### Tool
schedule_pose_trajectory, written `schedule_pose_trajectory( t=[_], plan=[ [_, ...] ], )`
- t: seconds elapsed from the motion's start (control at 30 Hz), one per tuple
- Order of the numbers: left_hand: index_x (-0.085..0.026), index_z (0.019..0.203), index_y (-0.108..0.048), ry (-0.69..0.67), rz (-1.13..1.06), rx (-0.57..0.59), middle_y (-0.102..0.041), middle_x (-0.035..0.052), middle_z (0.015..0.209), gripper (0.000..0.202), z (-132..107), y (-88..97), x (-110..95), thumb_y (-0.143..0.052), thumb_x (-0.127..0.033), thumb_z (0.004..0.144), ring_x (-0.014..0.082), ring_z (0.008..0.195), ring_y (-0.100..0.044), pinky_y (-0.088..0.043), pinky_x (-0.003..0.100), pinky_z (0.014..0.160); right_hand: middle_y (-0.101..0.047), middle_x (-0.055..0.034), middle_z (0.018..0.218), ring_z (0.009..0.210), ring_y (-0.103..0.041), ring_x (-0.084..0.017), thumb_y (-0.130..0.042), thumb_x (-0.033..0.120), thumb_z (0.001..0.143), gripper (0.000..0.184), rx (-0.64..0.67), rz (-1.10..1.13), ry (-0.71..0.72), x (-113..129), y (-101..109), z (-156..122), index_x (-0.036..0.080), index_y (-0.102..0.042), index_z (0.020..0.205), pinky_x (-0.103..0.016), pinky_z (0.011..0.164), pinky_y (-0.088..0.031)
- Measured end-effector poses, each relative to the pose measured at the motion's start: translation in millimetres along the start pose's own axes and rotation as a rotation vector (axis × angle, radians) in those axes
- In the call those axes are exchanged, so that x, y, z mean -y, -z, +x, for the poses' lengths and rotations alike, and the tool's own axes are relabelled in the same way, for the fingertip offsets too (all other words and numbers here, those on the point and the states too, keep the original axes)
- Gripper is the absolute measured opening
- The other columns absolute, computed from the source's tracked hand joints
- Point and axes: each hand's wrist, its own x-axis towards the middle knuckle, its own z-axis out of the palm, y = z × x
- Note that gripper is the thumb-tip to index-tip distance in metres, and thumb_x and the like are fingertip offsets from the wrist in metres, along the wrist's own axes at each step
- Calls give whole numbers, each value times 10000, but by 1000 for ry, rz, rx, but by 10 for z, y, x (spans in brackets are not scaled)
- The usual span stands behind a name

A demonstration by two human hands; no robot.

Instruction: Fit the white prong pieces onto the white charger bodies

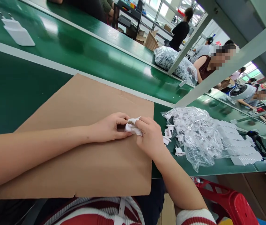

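Both ends of the stained cloth (135,127) are gripped over the card (100,168), left hand (110,127) pinching one, right hand (150,136) closed round the other, probably to steady it; anything inside is hidden. The card likely shields the bench (18,81); loose parts (179,152) lie beside the bag (200,134), handily near the right hand

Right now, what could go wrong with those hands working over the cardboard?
The loose white parts lie close beside the right hand, so a sideways sweep could scatter them. The white cloth it grips has a dark mark, which might smear onto whatever it touches. The cardboard sheet overhangs the near edge of the table; leaning there could bend it.
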Motion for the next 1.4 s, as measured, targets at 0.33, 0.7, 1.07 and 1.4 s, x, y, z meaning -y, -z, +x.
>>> schedule_pose_trajectory(
  t=[0.33,0.7,1.07,1.4],
  plan=[
    [-224,1054,-749,-111,72,-59,-697,77,1098,292,1,-46,31,-665,-467,914,254,1042,-636,-517,360,937,-628,-31,796,783,-580,-206,-573,84,708,183,-73,-10,-130,-24,-100,-31,231,-633,798,-303,698,-383],
    [-212,1051,-721,168,65,-8,-755,8,967,427,332,171,26,-645,-594,877,218,854,-682,-555,305,738,-629,-158,1314,1059,-667,-280,-578,214,917,590,-241,239,-228,-109,-215,-85,203,-442,1490,-389,857,-538],
    [-110,1323,-597,571,569,-466,-656,237,1306,572,1495,914,621,-515,-493,906,430,1270,-575,-415,529,1047,-655,-129,1294,1183,-635,-292,-660,311,940,571,99,134,-159,-133,-113,-116,142,-504,1464,-404,991,-539],
    [-48,1537,-327,460,711,-703,-277,304,1608,992,1425,799,728,-451,-714,812,528,1491,-228,-231,711,1163,-694,-109,1213,1121,-654,-287,-624,409,981,473,161,45,-118,-229,-196,-83,151,-597,1376,-396,841,-576]
  ],
)
